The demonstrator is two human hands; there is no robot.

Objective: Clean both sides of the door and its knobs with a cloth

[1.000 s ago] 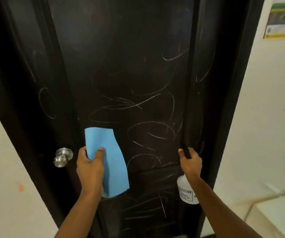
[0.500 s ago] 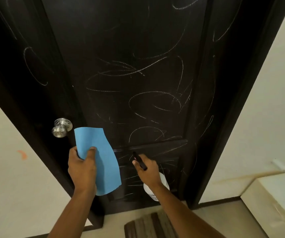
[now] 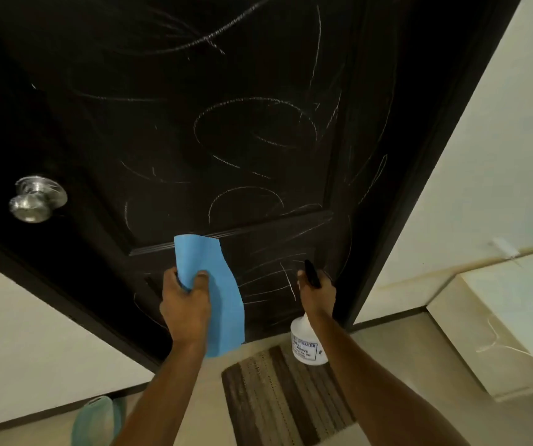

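Note:
A dark brown panelled door (image 3: pixel 242 91) fills most of the view, covered in white chalk-like scribbles. Its silver round knob (image 3: pixel 35 199) sits at the left. My left hand (image 3: pixel 186 304) grips a light blue cloth (image 3: pixel 217 284) that hangs in front of the door's lower panel. My right hand (image 3: pixel 316 292) holds a white spray bottle (image 3: pixel 307 346) by its black trigger head, low and near the door's right side. I cannot tell whether the cloth touches the door.
A striped brown doormat (image 3: pixel 284 400) lies on the floor below the door. White walls flank the frame. A pale raised step (image 3: pixel 500 317) is at the right. A teal slipper (image 3: pixel 98 420) lies at the bottom left.
The view has tilted down to the door's lower panel and the floor. My right hand with the bottle moved from the right stile to the middle, then back right and low. The cloth hand stayed low.

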